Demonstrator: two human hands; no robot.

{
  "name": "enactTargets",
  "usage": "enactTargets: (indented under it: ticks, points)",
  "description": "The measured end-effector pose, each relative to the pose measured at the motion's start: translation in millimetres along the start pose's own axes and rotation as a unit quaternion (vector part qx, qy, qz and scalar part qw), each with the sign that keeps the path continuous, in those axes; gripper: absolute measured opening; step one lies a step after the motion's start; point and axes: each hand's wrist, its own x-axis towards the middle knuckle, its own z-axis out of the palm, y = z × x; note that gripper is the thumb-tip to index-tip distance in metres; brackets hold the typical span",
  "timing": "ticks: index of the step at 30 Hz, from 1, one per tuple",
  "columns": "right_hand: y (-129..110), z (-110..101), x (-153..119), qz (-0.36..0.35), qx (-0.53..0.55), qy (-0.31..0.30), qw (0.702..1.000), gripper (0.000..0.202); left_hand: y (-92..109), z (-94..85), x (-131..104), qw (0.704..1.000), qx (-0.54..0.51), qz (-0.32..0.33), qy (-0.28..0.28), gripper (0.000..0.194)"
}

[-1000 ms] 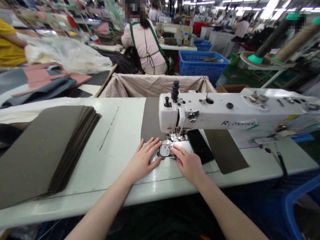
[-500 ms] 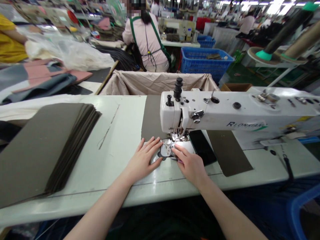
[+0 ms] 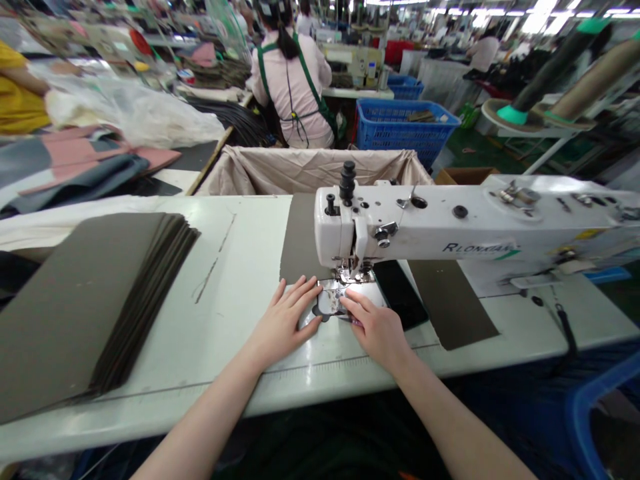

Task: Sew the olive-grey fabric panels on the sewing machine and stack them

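Note:
Flat on the pale table, my left hand point(image 3: 281, 328) has its fingers spread, their tips at the left edge of the metal needle plate point(image 3: 327, 301). My right hand point(image 3: 381, 331) rests over the plate's right part, index finger stretched forward and the other fingers curled. A small purple bit shows under its fingertips; what it belongs to is hidden. Just beyond both hands is the presser foot point(image 3: 354, 275) of a white sewing machine point(image 3: 420, 230). A grey-brown panel point(image 3: 303, 233) lies behind the foot. Right of my right hand lies a dark, flat, phone-like rectangle point(image 3: 403, 297).
A stack of grey-brown panels point(image 3: 100, 287) covers the table's left side. Another such piece point(image 3: 453, 303) lies under the machine arm. Behind the table stand a cloth-lined bin point(image 3: 320, 167), a blue basket point(image 3: 405, 127) and a person point(image 3: 295, 87) facing away. Thread cones point(image 3: 545, 80) rise at right.
The view has shifted slightly, so the scene sits a little further left. Both hands keep nearly the same places by the needle plate. The person behind has moved their arms and head slightly.

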Motion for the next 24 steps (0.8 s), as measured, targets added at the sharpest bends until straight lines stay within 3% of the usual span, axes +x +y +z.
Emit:
enactTargets:
  ticks: [8, 13, 16, 20, 24]
  points:
    - [-3, -1, -3, 0.0, 0.001, 0.022, 1.0, 0.047, 1, 3.3, -1, 0.999, 0.024, -0.003, 0.038, 0.066]
    - [-6, -5, -5, 0.0, -0.003, 0.03, 1.0, 0.045, -3, -1.9, 1, 0.988, 0.04, -0.092, 0.119, 0.043]
    - [-8, -9, -6, 0.002, 0.0, 0.028, 1.0, 0.044, -6, 0.0, -6, 0.98, 0.061, -0.124, 0.144, 0.044]
    - [-8, -20, -20, -0.009, 0.073, 0.047, 0.996, 0.04, -12, 5.5, -43, 0.982, 0.077, -0.116, 0.13, 0.045]
    - [-6, -29, -61, 0.026, 0.185, 0.065, 0.98, 0.024, -21, -3.9, -103, 0.995, 0.057, -0.061, 0.051, 0.051]
